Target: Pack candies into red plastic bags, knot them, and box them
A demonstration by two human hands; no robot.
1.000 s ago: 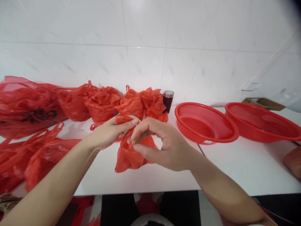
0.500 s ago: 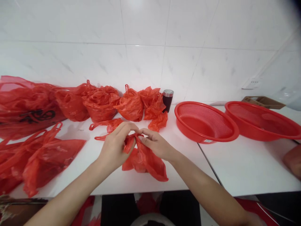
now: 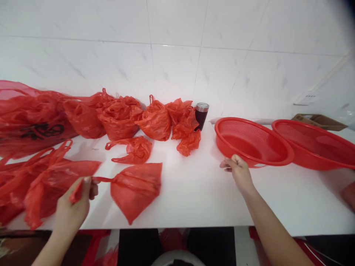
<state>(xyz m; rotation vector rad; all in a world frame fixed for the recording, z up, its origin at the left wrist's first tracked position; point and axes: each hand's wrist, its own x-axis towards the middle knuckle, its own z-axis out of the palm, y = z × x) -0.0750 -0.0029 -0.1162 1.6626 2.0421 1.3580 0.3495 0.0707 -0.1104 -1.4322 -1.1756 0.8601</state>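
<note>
Gripping a red bag [image 3: 137, 188] with my closed left hand [image 3: 76, 199], I hold my seemingly empty right hand [image 3: 239, 170] half-open, a basket [image 3: 260, 135] just beyond it.

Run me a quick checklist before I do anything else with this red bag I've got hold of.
1. Left hand gripping the drawn-out end of the held red bag: ok.
2. Right hand off that bag: ok.
3. Bag's neck knotted securely: cannot tell; it looks pinched in, but the knot isn't clear.
4. Bag's weight fully on the white table: cannot tell.
5. Right hand clear of the nearer red colander: cannot tell; they overlap in view.
6. Dark tumbler away from the held bag: ok.
</note>
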